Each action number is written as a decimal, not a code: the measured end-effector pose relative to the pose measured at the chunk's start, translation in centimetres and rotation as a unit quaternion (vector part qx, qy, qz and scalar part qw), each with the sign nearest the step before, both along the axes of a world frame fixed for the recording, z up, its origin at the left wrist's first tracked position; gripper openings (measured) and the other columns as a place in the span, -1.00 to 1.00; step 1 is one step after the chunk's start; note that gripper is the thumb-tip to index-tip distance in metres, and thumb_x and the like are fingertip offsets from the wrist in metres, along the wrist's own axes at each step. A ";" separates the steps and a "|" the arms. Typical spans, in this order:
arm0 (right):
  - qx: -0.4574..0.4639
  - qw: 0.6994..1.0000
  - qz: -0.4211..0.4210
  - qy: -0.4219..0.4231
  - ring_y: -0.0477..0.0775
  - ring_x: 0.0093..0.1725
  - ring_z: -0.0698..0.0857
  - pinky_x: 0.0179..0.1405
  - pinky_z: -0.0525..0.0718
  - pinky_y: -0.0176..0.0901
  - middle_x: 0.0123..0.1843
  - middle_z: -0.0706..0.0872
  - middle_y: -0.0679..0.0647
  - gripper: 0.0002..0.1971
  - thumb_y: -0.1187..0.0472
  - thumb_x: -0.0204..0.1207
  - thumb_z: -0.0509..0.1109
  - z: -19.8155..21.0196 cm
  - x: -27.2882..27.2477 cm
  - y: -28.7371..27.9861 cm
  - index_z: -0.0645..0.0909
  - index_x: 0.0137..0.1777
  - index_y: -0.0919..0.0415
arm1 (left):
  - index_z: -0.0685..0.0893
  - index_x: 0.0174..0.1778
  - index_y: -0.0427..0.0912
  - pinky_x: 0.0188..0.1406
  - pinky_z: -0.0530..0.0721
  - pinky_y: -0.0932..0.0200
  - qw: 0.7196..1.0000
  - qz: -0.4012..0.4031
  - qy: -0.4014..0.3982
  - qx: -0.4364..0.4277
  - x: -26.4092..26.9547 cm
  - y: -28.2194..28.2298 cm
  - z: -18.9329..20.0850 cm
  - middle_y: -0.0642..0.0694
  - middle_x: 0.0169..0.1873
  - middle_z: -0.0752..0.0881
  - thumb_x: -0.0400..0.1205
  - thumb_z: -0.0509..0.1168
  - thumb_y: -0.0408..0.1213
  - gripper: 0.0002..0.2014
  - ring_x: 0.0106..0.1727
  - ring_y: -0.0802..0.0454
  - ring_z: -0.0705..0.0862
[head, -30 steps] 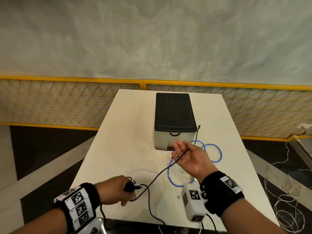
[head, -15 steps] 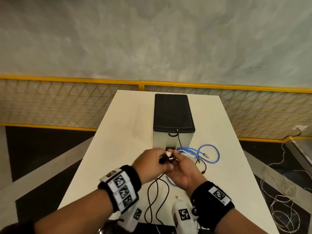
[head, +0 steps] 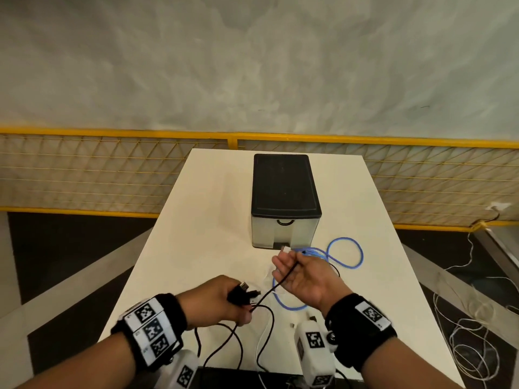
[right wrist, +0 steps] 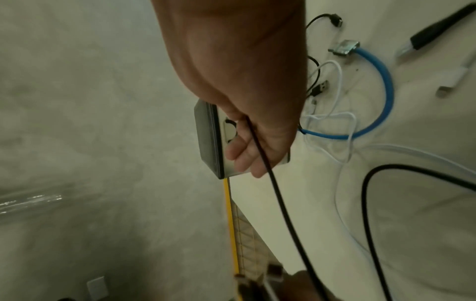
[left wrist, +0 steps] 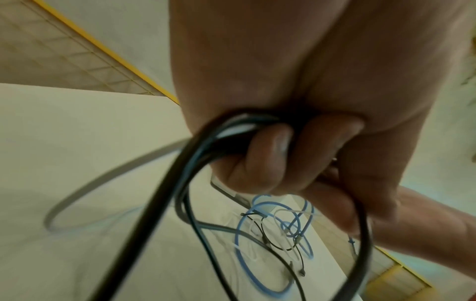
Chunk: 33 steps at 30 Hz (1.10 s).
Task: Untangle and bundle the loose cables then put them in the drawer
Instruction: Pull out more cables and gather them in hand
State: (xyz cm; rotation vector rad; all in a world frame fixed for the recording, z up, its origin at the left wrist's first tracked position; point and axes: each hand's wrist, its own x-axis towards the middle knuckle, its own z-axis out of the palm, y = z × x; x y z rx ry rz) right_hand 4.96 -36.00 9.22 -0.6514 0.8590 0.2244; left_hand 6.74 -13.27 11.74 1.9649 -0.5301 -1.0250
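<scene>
Hands parted since earlier; left hand grips coiled black cable; right hand open, cable across palm; risk: cable snags blue cable.

Left hand fisted, right hand palm-up

Drawer unit on the table, centre, toward the far end. Fence behind the table's far edge. Looped cable on the table just right of the drawer unit's near face. Right hand near of the drawer unit, above the table. Left hand nearer and left of it. Thin cable runs between the two hands; slack loops trail to the table's near edge. Loose wires on the floor, right of the table.
</scene>
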 end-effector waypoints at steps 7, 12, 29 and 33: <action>-0.055 0.996 0.074 -0.017 0.12 -0.28 0.86 -0.32 0.76 -0.02 -0.36 0.78 0.13 -0.77 0.21 0.76 0.13 -0.6 -0.5 0.4 0.56 -0.06 0.22 | 0.77 -0.32 0.00 0.02 0.73 0.14 1.000 -0.007 0.015 0.008 -0.2 1.4 0.5 0.05 -0.30 0.81 0.44 0.56 -0.35 -0.84 -0.21 0.15 0.75; -0.162 0.936 0.301 -0.082 0.13 0.04 0.83 -0.18 0.73 -0.02 0.08 0.85 0.16 -0.85 0.17 0.71 0.26 1.0 -3.9 -0.2 0.63 0.11 0.18 | 0.62 -0.28 -0.08 -0.47 0.44 0.33 0.992 0.108 -0.068 0.010 0.5 0.6 0.9 0.19 -0.64 0.56 0.61 0.45 -0.24 -0.82 -0.61 0.30 0.48; -0.571 0.554 0.597 -0.106 -0.12 -0.01 0.69 -0.01 0.52 -0.39 -0.06 0.71 -0.13 -0.76 -0.13 0.48 0.39 -1.3 -10.9 -4.4 0.70 0.02 -0.05 | 0.59 -0.29 -0.28 -0.56 0.20 0.23 0.943 0.309 0.006 -0.121 3.5 -0.4 3.6 0.01 -0.62 0.34 0.70 0.31 -0.07 -0.64 -0.60 0.10 0.24; -0.685 0.579 0.428 -0.109 -0.10 -0.20 0.67 -0.11 0.62 -0.15 -0.20 0.75 -0.06 -0.88 0.08 0.57 0.36 -1.8 -4.8 -4.9 0.67 -0.16 0.05 | 0.62 -0.26 -0.28 -0.57 0.17 0.23 0.951 0.287 0.010 -0.117 2.8 -0.7 3.6 0.02 -0.63 0.30 0.67 0.37 -0.17 -0.73 -0.60 0.11 0.20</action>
